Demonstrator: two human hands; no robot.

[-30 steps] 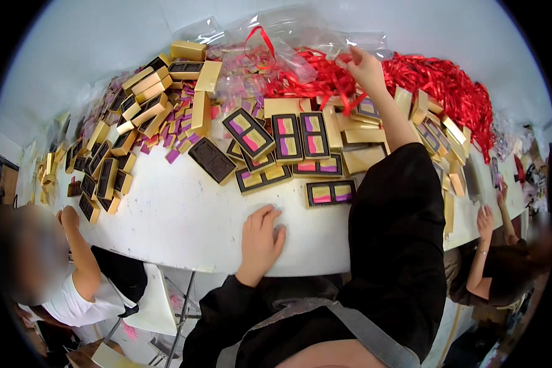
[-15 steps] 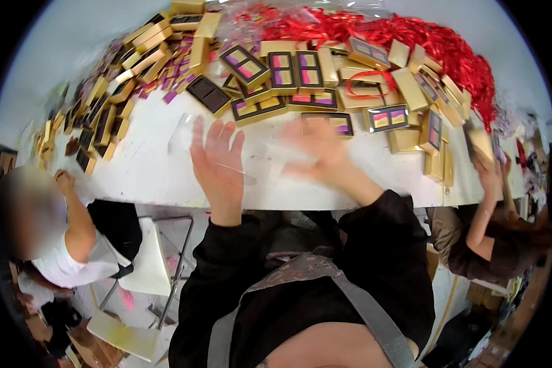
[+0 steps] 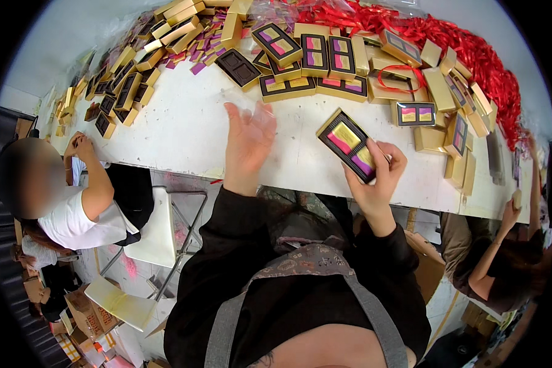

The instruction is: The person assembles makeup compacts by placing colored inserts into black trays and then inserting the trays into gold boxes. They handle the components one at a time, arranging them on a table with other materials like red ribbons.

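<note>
My right hand (image 3: 377, 183) grips a small gold box (image 3: 348, 142) by its lower right side, tilted above the white table. Its dark two-part insert holds a pink-and-gold piece and a purple-and-gold piece. To the left, my left hand (image 3: 248, 144) is raised palm up with a thin clear plastic piece (image 3: 265, 116) across its fingers; the plastic's outline is hard to make out. Beyond my hands stand filled gold boxes (image 3: 288, 89), some stacked. A box with an empty dark insert (image 3: 238, 67) lies just past my left fingertips.
Red ribbon (image 3: 454, 46) heaps along the far right, behind more gold boxes (image 3: 438, 89). Loose purple and gold pieces (image 3: 205, 46) and open boxes (image 3: 126, 92) spread over the far left. Co-workers sit at both sides; a white folding chair (image 3: 153, 236) stands at the left.
My right hand has picked up the filled gold box from the table and brought it nearer me. My left hand keeps the clear plastic. The view has shifted a little.
</note>
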